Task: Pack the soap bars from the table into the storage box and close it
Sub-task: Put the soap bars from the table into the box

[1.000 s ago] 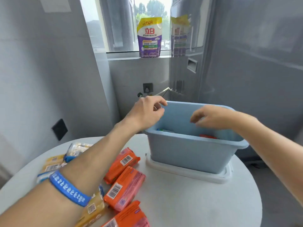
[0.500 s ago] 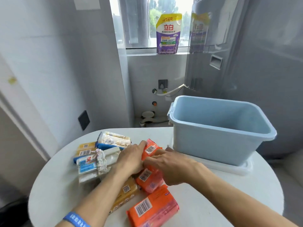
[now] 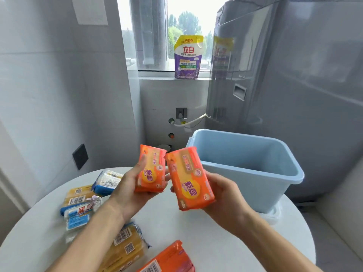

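My left hand (image 3: 130, 190) holds an orange-wrapped soap bar (image 3: 151, 168) upright above the round white table (image 3: 196, 230). My right hand (image 3: 225, 201) holds a second orange soap bar (image 3: 189, 178) beside it, tilted, their top corners nearly touching. The open light-blue storage box (image 3: 253, 173) stands just right of both bars, resting on its white lid (image 3: 276, 213). More wrapped soap bars lie on the table: a yellow one (image 3: 127, 246), an orange one (image 3: 169, 260), blue-and-white ones (image 3: 78, 213) and a blue-edged one (image 3: 108, 181).
A grey appliance (image 3: 294, 75) rises right behind the box. A purple detergent pouch (image 3: 187, 57) stands on the window sill. The grey wall with a dark switch plate (image 3: 80, 156) closes off the left side.
Both hands came out of the box, dropped to the pile on the table, each took an orange soap bar, and lifted it up off the table.
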Demonstrator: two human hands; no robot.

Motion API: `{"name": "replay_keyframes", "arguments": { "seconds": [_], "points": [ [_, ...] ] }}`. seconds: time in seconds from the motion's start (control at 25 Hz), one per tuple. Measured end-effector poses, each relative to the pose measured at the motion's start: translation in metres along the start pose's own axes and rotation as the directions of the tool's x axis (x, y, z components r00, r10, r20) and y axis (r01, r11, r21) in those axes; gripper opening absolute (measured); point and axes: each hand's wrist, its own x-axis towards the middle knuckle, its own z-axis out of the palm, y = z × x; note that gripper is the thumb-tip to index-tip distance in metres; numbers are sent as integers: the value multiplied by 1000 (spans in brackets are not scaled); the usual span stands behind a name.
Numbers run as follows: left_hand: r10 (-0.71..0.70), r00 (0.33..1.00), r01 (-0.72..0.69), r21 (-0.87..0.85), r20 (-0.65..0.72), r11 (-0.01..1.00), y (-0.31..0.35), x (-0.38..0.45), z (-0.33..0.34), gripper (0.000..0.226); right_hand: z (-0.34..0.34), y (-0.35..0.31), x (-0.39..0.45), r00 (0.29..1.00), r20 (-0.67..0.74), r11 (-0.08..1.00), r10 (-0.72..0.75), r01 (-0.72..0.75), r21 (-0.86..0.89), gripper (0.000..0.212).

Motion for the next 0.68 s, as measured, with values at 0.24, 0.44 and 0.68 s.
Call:
{"name": "replay_keyframes", "arguments": {
  "seconds": [0.24, 0.44, 0.68],
  "points": [
    [89, 993, -92, 23, 82, 996, 10, -8, 77, 23, 6, -61, -11, 942, -333, 997, -33, 54, 56, 41],
    [294, 956, -240, 531, -17, 812, 40, 45, 141, 20, -60, -139, 0, 679, -686, 889, -261, -107, -444, 19],
    [78, 997, -7, 985, 20, -171, 20, 109, 186, 34, -119, -117, 44, 726, -687, 342, 21, -651, -677, 25]
  ]
}}
